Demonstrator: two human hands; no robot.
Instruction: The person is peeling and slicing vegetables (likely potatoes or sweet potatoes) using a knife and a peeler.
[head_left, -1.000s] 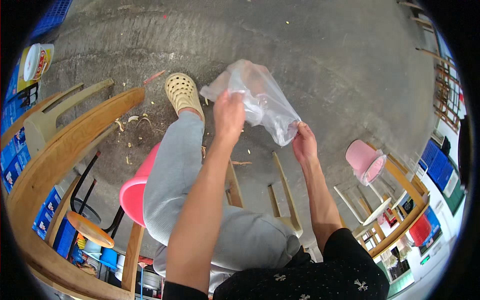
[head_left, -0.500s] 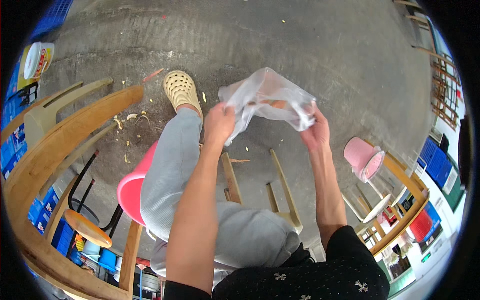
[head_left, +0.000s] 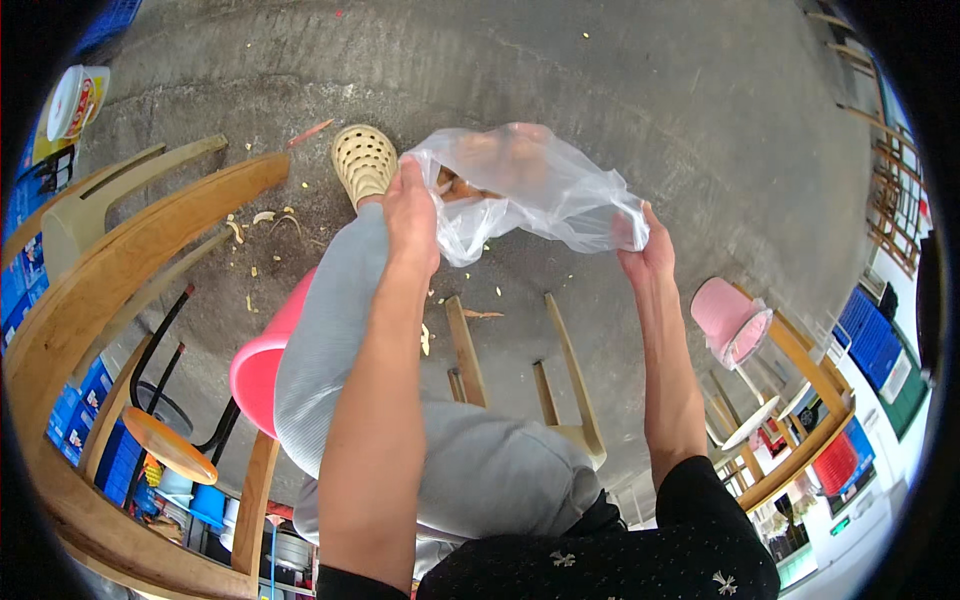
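Head view: left hand (head_left: 410, 215) pinching clear bag (head_left: 572, 205) by left edge, right hand (head_left: 650, 248) pinching right; if grip slipping, brown contents (head_left: 462, 188) possibly spilling.

Bag (head_left: 572, 200): 12 o'clock — between left hand (head_left: 411, 217) and right hand (head_left: 650, 250).
Shoe (head_left: 363, 160): 11 o'clock, just beside the left hand.
Scraps (head_left: 264, 216): toward 10 o'clock, on the floor (head_left: 720, 110).
Tub (head_left: 260, 378): 8 o'clock — beside the leg (head_left: 335, 345).
Bucket (head_left: 722, 308): 3 o'clock.

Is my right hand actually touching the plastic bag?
Touching. The head view shows the right hand pinching the right end of the plastic bag, with the film gathered at the thumb and fingers.
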